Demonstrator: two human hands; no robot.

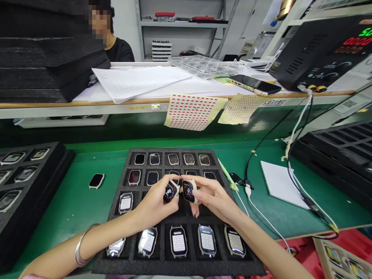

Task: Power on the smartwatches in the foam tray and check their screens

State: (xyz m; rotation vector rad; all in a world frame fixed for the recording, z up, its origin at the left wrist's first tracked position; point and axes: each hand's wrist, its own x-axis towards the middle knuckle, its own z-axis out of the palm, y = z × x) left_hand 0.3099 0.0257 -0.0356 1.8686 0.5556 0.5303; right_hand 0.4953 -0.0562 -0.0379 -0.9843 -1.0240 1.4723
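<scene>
My left hand [162,197] is closed around a smartwatch body [170,191] with a lit dark screen. Beside it, my right hand [207,192] grips a second smartwatch body [188,190], its screen also lit. Both are held close together above a black foam tray [186,270]. Strapless watch bodies sit in the tray's pockets: the front row, including one watch [178,241], shows white screens, while the back rows, such as one watch [154,159], look dark. My hands and forearms hide some middle pockets.
A loose watch body [96,181] lies on the green mat [84,209] at left, near another filled foam tray [43,182]. Cables [263,217] and a white pad [281,184] lie at right. A power supply [322,54] stands on the shelf. A person [119,49] is behind it.
</scene>
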